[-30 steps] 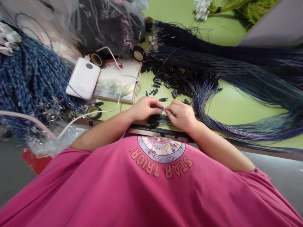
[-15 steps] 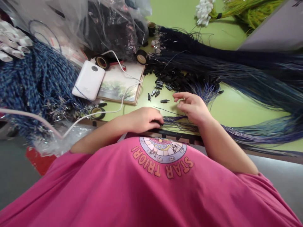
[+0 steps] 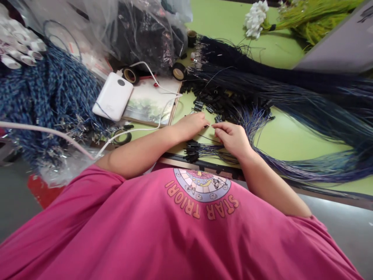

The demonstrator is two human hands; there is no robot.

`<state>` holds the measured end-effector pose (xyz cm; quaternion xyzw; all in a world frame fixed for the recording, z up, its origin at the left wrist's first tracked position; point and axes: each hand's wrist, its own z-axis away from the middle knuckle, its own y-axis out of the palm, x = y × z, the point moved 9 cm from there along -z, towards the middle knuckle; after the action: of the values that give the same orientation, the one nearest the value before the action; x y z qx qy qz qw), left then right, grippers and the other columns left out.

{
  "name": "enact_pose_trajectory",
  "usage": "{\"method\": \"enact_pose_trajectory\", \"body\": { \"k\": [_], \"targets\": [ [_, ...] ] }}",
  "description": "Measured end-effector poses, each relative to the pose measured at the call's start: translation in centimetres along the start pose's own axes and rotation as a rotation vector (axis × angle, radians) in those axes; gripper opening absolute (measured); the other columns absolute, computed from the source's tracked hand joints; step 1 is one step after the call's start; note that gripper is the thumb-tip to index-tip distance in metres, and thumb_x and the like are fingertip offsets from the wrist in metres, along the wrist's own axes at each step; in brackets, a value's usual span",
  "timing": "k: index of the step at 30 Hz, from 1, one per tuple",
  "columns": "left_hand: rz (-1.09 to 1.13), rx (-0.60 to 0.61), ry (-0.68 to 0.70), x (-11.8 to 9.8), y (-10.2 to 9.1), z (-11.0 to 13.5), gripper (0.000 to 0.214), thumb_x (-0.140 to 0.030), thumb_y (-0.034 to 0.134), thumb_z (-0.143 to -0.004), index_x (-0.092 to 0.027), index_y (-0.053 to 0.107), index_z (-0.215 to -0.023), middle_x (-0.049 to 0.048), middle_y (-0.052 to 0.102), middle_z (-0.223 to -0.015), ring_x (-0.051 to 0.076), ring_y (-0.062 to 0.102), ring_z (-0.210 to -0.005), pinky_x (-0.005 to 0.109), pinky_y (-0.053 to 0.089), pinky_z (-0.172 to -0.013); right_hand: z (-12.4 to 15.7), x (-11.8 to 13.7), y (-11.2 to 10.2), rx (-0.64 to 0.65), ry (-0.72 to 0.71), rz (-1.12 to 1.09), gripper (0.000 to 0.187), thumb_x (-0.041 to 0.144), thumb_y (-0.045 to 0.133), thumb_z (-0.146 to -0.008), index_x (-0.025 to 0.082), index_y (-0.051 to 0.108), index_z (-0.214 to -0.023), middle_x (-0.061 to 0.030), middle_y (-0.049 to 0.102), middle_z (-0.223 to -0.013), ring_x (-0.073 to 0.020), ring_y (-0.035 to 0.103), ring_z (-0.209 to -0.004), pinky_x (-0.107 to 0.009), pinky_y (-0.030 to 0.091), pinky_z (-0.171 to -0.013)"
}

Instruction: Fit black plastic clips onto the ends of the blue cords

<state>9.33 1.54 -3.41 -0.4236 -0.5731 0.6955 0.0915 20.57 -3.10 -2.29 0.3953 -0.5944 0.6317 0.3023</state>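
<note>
My left hand (image 3: pixel 192 125) is closed, pinching a small black connector (image 3: pixel 206 125) that mostly hides behind its fingertips. Facing it, my right hand (image 3: pixel 233 138) has thumb and forefinger pressed together on a thin wire's end, its pale tip (image 3: pixel 213 126) just showing. The two sets of fingertips almost meet; whether the wire touches the connector is too small to see. Below them, near the front edge, lie wires ending in black connectors (image 3: pixel 192 151). A heap of loose black connectors (image 3: pixel 224 102) spreads just beyond my hands.
Long dark wire bundles (image 3: pixel 291 89) run across the green table (image 3: pixel 294 132) to the right. On the left are a white power bank (image 3: pixel 113 96) with a cable, a picture-covered notebook (image 3: pixel 148 103), tape rolls (image 3: pixel 179 71) and blue twisted wires (image 3: pixel 52 89). Plastic bags (image 3: pixel 140 35) stand behind.
My left hand has moved from the wire bundle at the front edge, forward and right to my right hand. The bundle's black connectors are uncovered. My right fingers have closed into a pinch.
</note>
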Motion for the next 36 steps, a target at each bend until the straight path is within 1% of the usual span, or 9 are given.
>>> {"method": "enact_pose_trajectory", "body": {
  "k": [3,5,8,11,14,18,23,28,36],
  "targets": [
    [0.164,-0.082,-0.113,0.4,-1.9,1.1,0.032,-0.015,0.053,-0.086,-0.015,0.07,-0.113,0.0081,0.064,-0.098,0.018,0.062,-0.093,0.035,0.047,-0.091,0.1,0.5,-0.4,-0.031,-0.016,0.084,0.018,0.023,0.057,-0.08,0.016,0.073,-0.084,-0.0013,0.069,-0.07,-0.0135,0.058,-0.064,-0.028,0.044,-0.065],
    [0.479,-0.08,-0.246,0.8,-2.7,2.2,0.028,-0.012,0.055,-0.084,-0.014,0.066,-0.109,0.0033,0.064,-0.088,0.014,0.064,-0.081,0.032,0.051,-0.084,0.2,1.0,-0.4,-0.037,-0.04,0.117,0.014,0.024,0.059,-0.079,0.017,0.071,-0.077,-0.0009,0.068,-0.069,-0.0132,0.056,-0.063,-0.027,0.042,-0.064],
    [0.935,-0.044,-0.424,1.0,-2.4,3.9,0.011,-0.009,0.06,-0.08,-0.014,0.056,-0.089,-0.0021,0.061,-0.075,0.011,0.068,-0.07,0.027,0.053,-0.073,0.5,2.0,-0.4,-0.047,-0.095,0.146,0.015,0.025,0.057,-0.08,0.017,0.068,-0.074,-0.0006,0.066,-0.068,-0.0126,0.054,-0.062,-0.026,0.04,-0.063],
    [1.135,-0.087,-0.497,1.3,-1.7,4.7,0.014,-0.007,0.061,-0.081,-0.015,0.051,-0.089,-0.0046,0.06,-0.066,0.01,0.068,-0.062,0.023,0.051,-0.063,0.7,2.6,-0.1,-0.024,-0.135,0.154,0.019,0.027,0.054,-0.084,0.017,0.066,-0.073,-0.0007,0.065,-0.067,-0.0126,0.053,-0.062,-0.026,0.039,-0.064],
    [1.193,-0.063,-0.498,1.4,-0.6,4.8,0.017,-0.007,0.057,-0.086,-0.014,0.057,-0.102,-0.0036,0.063,-0.061,0.008,0.063,-0.054,0.019,0.047,-0.056,0.9,2.6,0.4,0.025,-0.139,0.152,0.02,0.028,0.053,-0.085,0.017,0.065,-0.073,-0.0001,0.064,-0.065,-0.0123,0.053,-0.061,-0.026,0.038,-0.063],
    [1.259,-0.047,-0.531,1.7,0.4,5.0,0.006,-0.009,0.058,-0.088,-0.011,0.062,-0.092,0.0025,0.07,-0.065,0.009,0.068,-0.061,0.019,0.05,-0.062,1.0,2.5,0.8,0.051,-0.13,0.185,0.02,0.027,0.051,-0.086,0.018,0.064,-0.074,-0.0001,0.064,-0.066,-0.0127,0.053,-0.061,-0.026,0.037,-0.063],
    [1.286,-0.058,-0.531,1.9,0.5,5.2,0.006,-0.015,0.066,-0.086,-0.013,0.063,-0.09,0.002,0.072,-0.068,0.011,0.07,-0.066,0.025,0.055,-0.073,1.0,2.3,0.9,0.048,-0.124,0.227,0.02,0.025,0.051,-0.086,0.019,0.064,-0.073,-0.0017,0.067,-0.07,-0.0147,0.056,-0.065,-0.027,0.038,-0.065],
    [1.234,-0.076,-0.51,1.7,0.1,5.3,0.006,-0.014,0.068,-0.084,-0.013,0.063,-0.088,0.0011,0.071,-0.067,0.011,0.07,-0.067,0.031,0.057,-0.08,0.9,2.2,1.0,0.043,-0.106,0.25,0.019,0.023,0.051,-0.085,0.019,0.063,-0.071,-0.0016,0.066,-0.068,-0.0149,0.056,-0.064,-0.027,0.037,-0.065],
    [1.002,-0.163,-0.365,1.3,-0.1,4.7,0.016,-0.019,0.077,-0.07,-0.012,0.069,-0.083,0.0016,0.072,-0.073,0.012,0.069,-0.07,0.029,0.056,-0.075,0.5,2.2,2.3,0.123,-0.057,0.195,0.021,0.025,0.051,-0.085,0.018,0.058,-0.067,0.0008,0.06,-0.062,-0.0125,0.052,-0.062,-0.026,0.035,-0.061]
  ]
}}
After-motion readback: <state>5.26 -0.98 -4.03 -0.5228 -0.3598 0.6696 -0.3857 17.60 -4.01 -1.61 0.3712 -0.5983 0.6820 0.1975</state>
